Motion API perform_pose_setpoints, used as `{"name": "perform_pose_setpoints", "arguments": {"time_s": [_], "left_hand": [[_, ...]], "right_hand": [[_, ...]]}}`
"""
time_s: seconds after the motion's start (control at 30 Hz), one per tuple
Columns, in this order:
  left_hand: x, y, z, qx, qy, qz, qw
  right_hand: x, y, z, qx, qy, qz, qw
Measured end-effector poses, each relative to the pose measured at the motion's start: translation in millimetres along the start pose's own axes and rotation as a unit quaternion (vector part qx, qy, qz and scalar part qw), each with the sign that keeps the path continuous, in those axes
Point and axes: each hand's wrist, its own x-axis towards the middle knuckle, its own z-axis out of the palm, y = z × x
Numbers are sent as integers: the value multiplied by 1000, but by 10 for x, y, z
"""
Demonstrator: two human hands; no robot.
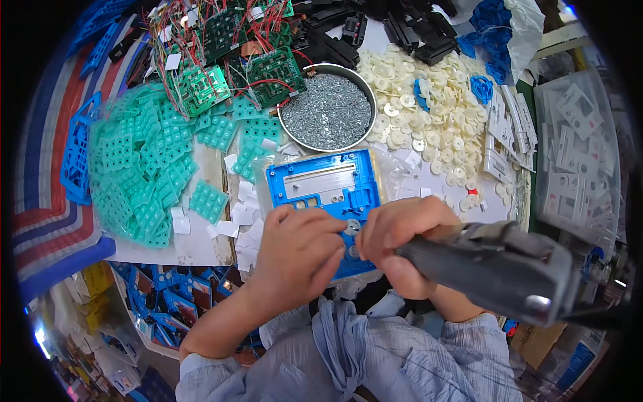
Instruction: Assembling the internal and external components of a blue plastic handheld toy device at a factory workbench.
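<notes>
Working from afar, I see the left hand (300, 246), fingers bent, apparently steadying the blue casing (355, 194) beneath, the right hand (407, 234) curled round a dark tool (489, 271) (tip hidden from me), and, just beyond the casing, presumably for easy reach, a round metal bowl (374, 110) of silver screws (327, 110).

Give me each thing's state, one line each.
Blue casing: flat, inside facing up, partly hidden
Left hand: fingers curled over the casing
Dark tool: held; on or off unclear
Right hand: closed around the dark tool
Metal bowl: uncovered, holding screws
Circuit boards: piled, wired
Teal keypads: mostly heaped, some apart
Cream discs: heaped loose
</notes>
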Motion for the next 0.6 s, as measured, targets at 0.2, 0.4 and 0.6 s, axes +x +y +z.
{"name": "perform_pose_setpoints", "arguments": {"time_s": [0.2, 0.4, 0.6], "left_hand": [[-83, 33, 119, 71, -20, 2, 997], [-125, 14, 199, 27, 28, -26, 999], [-157, 111, 192, -30, 105, 15, 994]], "right_hand": [[19, 330, 102, -56, 36, -96, 993], [66, -69, -42, 37, -31, 30, 998], [221, -377, -28, 194, -122, -65, 971]]}}
